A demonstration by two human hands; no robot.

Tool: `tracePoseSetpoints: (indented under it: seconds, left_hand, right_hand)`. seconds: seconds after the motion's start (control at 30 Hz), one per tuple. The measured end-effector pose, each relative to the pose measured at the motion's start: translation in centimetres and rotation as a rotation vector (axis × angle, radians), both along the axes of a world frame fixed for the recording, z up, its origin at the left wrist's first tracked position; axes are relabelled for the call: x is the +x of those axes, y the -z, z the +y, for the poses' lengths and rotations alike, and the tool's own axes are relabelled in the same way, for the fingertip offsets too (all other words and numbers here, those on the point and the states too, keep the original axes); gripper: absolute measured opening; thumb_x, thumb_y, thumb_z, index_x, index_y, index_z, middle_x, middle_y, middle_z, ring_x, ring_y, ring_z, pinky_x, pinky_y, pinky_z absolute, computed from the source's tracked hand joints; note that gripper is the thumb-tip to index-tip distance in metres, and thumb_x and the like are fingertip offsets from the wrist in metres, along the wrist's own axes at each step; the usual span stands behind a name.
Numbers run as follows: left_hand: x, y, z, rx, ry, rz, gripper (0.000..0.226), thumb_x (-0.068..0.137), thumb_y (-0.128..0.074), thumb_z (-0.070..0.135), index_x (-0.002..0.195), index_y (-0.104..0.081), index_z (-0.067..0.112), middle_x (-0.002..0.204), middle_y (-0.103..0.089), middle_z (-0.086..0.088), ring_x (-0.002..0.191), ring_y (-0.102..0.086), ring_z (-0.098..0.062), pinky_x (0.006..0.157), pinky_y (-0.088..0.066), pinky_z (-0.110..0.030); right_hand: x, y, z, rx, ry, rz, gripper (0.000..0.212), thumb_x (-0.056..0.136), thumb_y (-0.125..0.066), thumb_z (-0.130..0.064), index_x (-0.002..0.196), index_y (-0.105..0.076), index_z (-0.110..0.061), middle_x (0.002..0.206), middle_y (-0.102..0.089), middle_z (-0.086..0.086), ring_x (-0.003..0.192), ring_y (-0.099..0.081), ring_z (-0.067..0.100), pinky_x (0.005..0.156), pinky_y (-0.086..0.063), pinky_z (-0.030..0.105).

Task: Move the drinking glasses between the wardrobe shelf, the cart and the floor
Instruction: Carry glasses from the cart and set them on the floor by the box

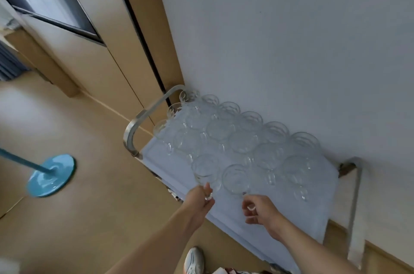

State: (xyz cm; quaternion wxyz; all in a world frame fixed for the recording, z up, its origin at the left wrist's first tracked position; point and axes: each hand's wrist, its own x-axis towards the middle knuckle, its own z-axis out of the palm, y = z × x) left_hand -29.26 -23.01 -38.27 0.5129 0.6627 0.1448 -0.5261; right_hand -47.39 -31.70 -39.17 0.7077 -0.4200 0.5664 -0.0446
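While we reach over the cart [235,224], our left hand [199,201] has its fingers curled round the handle of a clear glass [206,169] at the near edge, and our right hand [261,210] pinches the handle of the neighbouring glass [236,178] just beside it. Beyond both grips, more drinking glasses [235,135] stand packed in rows on the pale cart top, up against the white wall [291,38]. No writing shows that we can read
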Motion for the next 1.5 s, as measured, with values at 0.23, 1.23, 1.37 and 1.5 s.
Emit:
tracePoseSetpoints:
  seconds: [0.23, 1.23, 1.37, 1.5]
  left_hand:
    - [2.1, 2.6, -1.4, -0.04, 0.159, 0.082, 0.017, 0.104, -0.049, 0.006, 0.112, -0.064, 0.001, 0.117, -0.059, -0.005, 0.112, -0.053, -0.017, 0.11, -0.043, -0.03]
    - [5.0, 1.2, -3.3, 0.107, 0.598, -0.333, 0.023, 0.094, -0.071, 0.027, 0.102, -0.059, 0.009, 0.093, -0.056, -0.004, 0.085, -0.052, -0.023, 0.087, -0.051, -0.039]
    - [1.6, -2.7, -2.3, 0.149, 0.731, -0.715, 0.045, 0.09, -0.068, 0.025, 0.13, -0.055, 0.008, 0.117, -0.06, -0.01, 0.099, -0.054, -0.03, 0.086, -0.044, -0.035]
    - [-4.7, -6.4, -2.9, -0.01, 1.142, -1.154, 0.053, 0.093, -0.063, 0.037, 0.14, -0.048, 0.017, 0.138, -0.054, -0.01, 0.128, -0.049, -0.031, 0.104, -0.041, -0.04]
  right_hand:
    - [2.5, 0.2, 0.9, -0.178, -0.022, 0.213, 0.028, 0.105, -0.048, -0.02, 0.092, -0.066, -0.002, 0.089, -0.061, 0.012, 0.078, -0.059, 0.021, 0.063, -0.054, 0.031]
    - [4.7, 0.3, 2.9, -0.387, 0.076, 0.422, 0.049, 0.097, -0.061, -0.047, 0.138, -0.053, -0.021, 0.126, -0.062, 0.008, 0.115, -0.06, 0.023, 0.093, -0.043, 0.027]
    - [0.8, -2.0, 3.8, -0.496, 0.081, 0.382, 0.055, 0.095, -0.064, -0.047, 0.142, -0.05, -0.021, 0.138, -0.058, 0.009, 0.125, -0.056, 0.022, 0.096, -0.042, 0.027]
    - [-4.5, -5.0, 4.1, -0.675, 0.097, 0.391, 0.058, 0.095, -0.064, -0.046, 0.144, -0.048, -0.021, 0.14, -0.055, 0.008, 0.125, -0.054, 0.023, 0.104, -0.043, 0.033]
